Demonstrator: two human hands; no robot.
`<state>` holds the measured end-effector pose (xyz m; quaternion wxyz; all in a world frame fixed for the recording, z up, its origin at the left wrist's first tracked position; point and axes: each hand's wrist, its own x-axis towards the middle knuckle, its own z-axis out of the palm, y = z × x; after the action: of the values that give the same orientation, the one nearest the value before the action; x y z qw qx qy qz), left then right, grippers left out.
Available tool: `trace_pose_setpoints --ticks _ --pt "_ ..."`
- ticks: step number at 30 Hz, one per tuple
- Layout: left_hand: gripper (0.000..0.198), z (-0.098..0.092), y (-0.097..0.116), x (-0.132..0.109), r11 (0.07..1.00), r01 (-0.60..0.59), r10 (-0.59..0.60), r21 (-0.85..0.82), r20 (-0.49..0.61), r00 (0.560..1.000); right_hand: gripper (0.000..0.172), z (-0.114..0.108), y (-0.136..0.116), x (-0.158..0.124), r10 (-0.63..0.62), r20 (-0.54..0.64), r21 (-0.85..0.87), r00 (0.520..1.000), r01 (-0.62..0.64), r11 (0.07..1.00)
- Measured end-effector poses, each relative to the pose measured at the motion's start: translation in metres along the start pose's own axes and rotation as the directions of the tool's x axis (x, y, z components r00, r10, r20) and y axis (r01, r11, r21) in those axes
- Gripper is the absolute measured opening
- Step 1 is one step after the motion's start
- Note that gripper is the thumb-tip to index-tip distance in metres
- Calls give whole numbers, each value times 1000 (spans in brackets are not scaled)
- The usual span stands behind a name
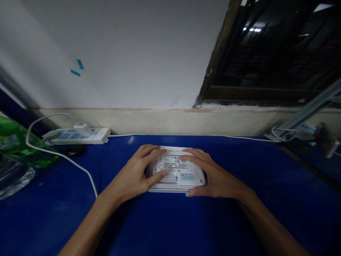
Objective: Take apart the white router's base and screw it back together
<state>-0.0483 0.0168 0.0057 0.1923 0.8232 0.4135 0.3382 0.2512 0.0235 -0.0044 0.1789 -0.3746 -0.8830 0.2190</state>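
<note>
A white router point(178, 173) lies upside down on the blue table point(170, 220), its vented underside and labels facing up. My left hand point(137, 174) rests on its left side, fingers curved over the top and thumb lying across the underside. My right hand point(213, 176) grips its right side, fingers over the far edge and thumb along the near edge. Both hands are closed around the router.
A white power strip point(80, 136) with a plug and white cable point(66, 158) sits at the back left. A green bottle point(16, 142) and clear glass object point(13, 176) stand at far left. Cables and a metal bracket point(306, 113) are at back right under a dark window point(279, 53).
</note>
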Motion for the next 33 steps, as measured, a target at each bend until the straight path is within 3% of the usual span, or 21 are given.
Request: trace_pose_setpoints --ticks 2,4,10,33 --pt "70 1 -1 -2 998 -49 45 26 144 989 96 0 -1 0 -3 -2 -4 1000 3 1000" --pt "79 0 -4 -3 998 -55 49 25 190 981 97 0 -3 0 -6 -8 -1 1000 6 1000" --pt "81 -2 -9 -5 1000 -16 18 -16 154 988 67 3 -1 2 -37 -93 11 995 38 999" --pt "90 -1 -11 7 1000 22 -21 -14 59 998 75 -1 -8 3 87 -127 -20 988 -90 996"
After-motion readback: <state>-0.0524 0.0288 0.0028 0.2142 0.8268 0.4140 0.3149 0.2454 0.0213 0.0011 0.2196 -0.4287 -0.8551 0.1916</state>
